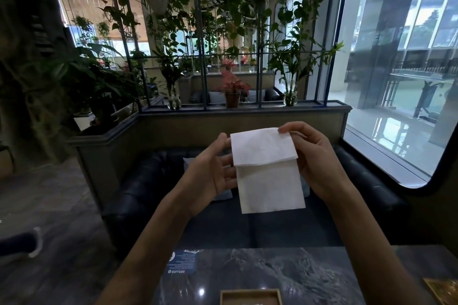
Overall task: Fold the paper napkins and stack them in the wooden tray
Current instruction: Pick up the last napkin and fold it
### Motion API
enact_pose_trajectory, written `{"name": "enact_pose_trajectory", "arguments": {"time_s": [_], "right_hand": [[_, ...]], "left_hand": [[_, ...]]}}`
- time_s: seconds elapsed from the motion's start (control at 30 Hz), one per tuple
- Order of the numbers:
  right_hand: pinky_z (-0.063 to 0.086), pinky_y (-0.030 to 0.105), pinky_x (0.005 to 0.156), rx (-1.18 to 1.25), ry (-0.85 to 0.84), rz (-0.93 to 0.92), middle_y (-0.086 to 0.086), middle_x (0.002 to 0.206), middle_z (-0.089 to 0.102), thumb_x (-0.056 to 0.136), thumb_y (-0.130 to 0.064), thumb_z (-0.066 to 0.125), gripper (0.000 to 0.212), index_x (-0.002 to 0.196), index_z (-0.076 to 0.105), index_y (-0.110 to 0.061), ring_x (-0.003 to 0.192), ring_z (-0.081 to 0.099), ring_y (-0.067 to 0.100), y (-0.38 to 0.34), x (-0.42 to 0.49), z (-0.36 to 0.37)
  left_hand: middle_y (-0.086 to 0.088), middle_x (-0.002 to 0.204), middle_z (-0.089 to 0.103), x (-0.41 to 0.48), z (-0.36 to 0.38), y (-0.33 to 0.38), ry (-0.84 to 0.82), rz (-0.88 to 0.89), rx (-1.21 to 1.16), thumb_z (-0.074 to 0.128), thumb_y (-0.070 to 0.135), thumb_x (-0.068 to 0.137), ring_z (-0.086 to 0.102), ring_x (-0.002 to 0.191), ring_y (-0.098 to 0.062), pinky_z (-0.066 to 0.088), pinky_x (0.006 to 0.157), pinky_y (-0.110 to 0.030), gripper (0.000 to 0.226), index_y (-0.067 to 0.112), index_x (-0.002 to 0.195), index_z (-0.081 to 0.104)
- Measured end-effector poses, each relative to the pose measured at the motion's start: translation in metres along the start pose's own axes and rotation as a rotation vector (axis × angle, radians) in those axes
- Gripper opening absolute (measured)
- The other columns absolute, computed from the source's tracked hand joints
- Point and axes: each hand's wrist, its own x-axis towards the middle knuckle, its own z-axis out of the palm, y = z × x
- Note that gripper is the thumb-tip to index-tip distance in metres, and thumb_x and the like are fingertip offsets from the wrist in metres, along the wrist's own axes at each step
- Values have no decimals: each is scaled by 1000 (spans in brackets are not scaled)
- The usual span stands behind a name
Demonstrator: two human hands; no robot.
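Wooden tray sits below both hands' grip on folded napkin.

Your tray is cut off by the bottom edge, so you see only its far rim and a pale scrap inside, too little to tell what it is; the napkin hides most fingers of your left hand and part of your right hand; a golden object at the lower right is clipped by the corner and unidentifiable; the blue card on the table carries print too small to read; the dark shape at the left edge is blurred and cut off.
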Motion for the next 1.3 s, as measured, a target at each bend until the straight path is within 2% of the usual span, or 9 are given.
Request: {"name": "enact_pose_trajectory", "arguments": {"time_s": [0.1, 0.2, 0.3, 0.37, 0.53, 0.8, 0.9, 1.07, 1.3], "right_hand": [[47, 16, 48, -18, 5, -2, -4, 79, 71, 100, -1, 51, 37, 83, 75, -22, 59, 59, 3, -2, 0, 0], [52, 17, 57, -16, 15, -1, -3, 87, 73, 101, -3, 48, 36, 91, 77, -22, 68, 63, 5, -2, 1, 0], [59, 24, 73, -22, -2, 73, 1, 109, 77, 100, -38, 51, 28, 114, 74, -29, 91, 73, 15, 2, 3, 1], [60, 26, 75, -76, -22, 152, -2, 113, 77, 82, -62, 64, 44, 117, 72, -37, 97, 75, 14, 6, 2, 2], [62, 34, 78, -126, -48, 171, 7, 113, 78, 77, -30, 79, 45, 120, 71, -20, 103, 75, 26, 15, -2, 4], [60, 25, 77, -62, -41, 29, 5, 108, 79, 89, -15, 72, 17, 98, 81, -25, 101, 75, 20, 22, 3, 4], [57, 22, 80, -136, -56, -73, 0, 114, 78, 92, 9, 61, 41, 80, 81, -24, 113, 70, 15, 24, 2, 5], [56, 22, 80, -180, -69, -138, 3, 111, 78, 92, 12, 59, 46, 69, 80, -21, 108, 71, 17, 27, 1, 4], [54, 14, 78, -250, -4, -99, -9, 106, 80, 95, 11, 52, 49, 78, 83, -23, 102, 72, 5, 30, 2, 4]], "left_hand": [[-14, 121, 72, 1, 3, -3, 35, 43, 96, 58, 48, 89, 72, 103, -30, 61, 82, -40, 50, 17, 128, 62], [-12, 119, 73, 0, 1, -4, 32, 137, 154, 65, 22, 93, 72, 105, -30, 61, 86, -44, 39, 13, 130, 58], [-7, 115, 75, 1, 0, -2, 86, 218, 237, 63, 9, 95, 73, 103, -26, 63, 79, -38, 33, 14, 128, 58], [-5, 113, 76, 2, -1, -1, 107, 260, 274, 63, 8, 95, 74, 101, -23, 62, 74, -31, 31, 13, 126, 59], [-4, 115, 76, 3, -8, 0, 113, 262, 321, 64, 13, 95, 73, 104, -21, 62, 79, -36, 32, 15, 127, 58], [-10, 111, 76, 3, -17, -16, 123, 140, 242, 64, 12, 94, 72, 101, -27, 60, 84, -43, 27, 9, 121, 64], [-10, 109, 73, 2, -18, -14, 70, 49, 115, 62, 16, 94, 72, 92, -21, 60, 82, -39, 29, 10, 122, 65], [-27, 137, 59, 0, -24, -10, -77, -122, -200, 56, 25, 92, 54, 128, -46, 42, 107, -61, 48, 1, 133, 59], [-24, 126, 67, 3, -22, -13, 14, 22, 4, 61, 14, 95, 70, 106, -32, 61, 85, -44, 36, -1, 128, 61]]}}
